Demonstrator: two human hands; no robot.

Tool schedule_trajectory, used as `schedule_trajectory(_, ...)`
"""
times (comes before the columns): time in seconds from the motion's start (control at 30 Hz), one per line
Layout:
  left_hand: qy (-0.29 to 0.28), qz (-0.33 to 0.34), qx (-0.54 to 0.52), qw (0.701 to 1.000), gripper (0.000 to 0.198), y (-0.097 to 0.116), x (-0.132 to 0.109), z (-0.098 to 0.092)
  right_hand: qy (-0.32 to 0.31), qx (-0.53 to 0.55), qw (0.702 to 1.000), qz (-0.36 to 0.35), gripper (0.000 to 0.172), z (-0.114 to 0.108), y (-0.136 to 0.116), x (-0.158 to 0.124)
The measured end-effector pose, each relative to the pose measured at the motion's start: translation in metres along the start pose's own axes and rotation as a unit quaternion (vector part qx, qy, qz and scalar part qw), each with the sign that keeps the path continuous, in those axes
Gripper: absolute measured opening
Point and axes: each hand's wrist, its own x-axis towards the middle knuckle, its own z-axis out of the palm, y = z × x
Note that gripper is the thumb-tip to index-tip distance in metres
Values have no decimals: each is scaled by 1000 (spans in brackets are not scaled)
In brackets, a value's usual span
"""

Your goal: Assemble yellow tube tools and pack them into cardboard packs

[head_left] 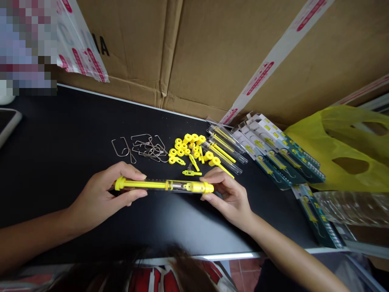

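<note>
Between my two hands lies a clear plastic tube (158,185) with a yellow rod, a spring and yellow end pieces inside, held level above the black table. My left hand (103,192) pinches its left end near a yellow cap. The other end, with a yellow plug, is gripped by the thumb and fingers of my right hand (227,194). Just beyond the tube are several yellow rings and caps (184,147), small yellow clips (192,173) and springs. Bent metal wire hooks (148,148) are heaped to the left of these. More clear tubes with yellow rods (223,152) lie to the right.
Printed green-and-white boxes (273,150) are stacked at the right, with another box (317,215) nearer the front edge. A yellow plastic bag (337,146) sits beside them. Large cardboard boxes (121,48) stand along the back. A white-edged device (10,121) is at the far left.
</note>
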Motion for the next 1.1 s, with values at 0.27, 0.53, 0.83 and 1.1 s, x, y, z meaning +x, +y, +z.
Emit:
schedule_trajectory(0.27, -3, -15, -15, 1000, 19, -1, -1, 0, -23, 53, 997, 44, 18, 5, -4, -3)
schedule_trajectory(0.53, -6, -16, -18, 1000, 17, -2, -1, 0, -41, 100, 991, 79, 20, 5, -3, -5)
schedule_trajectory(0.83, -9, -18, -11, 1000, 16, -1, -1, -2, 24, -3, 999, 35, 23, 1, -2, 0)
schedule_trajectory(1.1, -6, -14, -9, 1000, 17, 1, -1, -1, 23, -15, 999, 37, 23, 1, -2, 0)
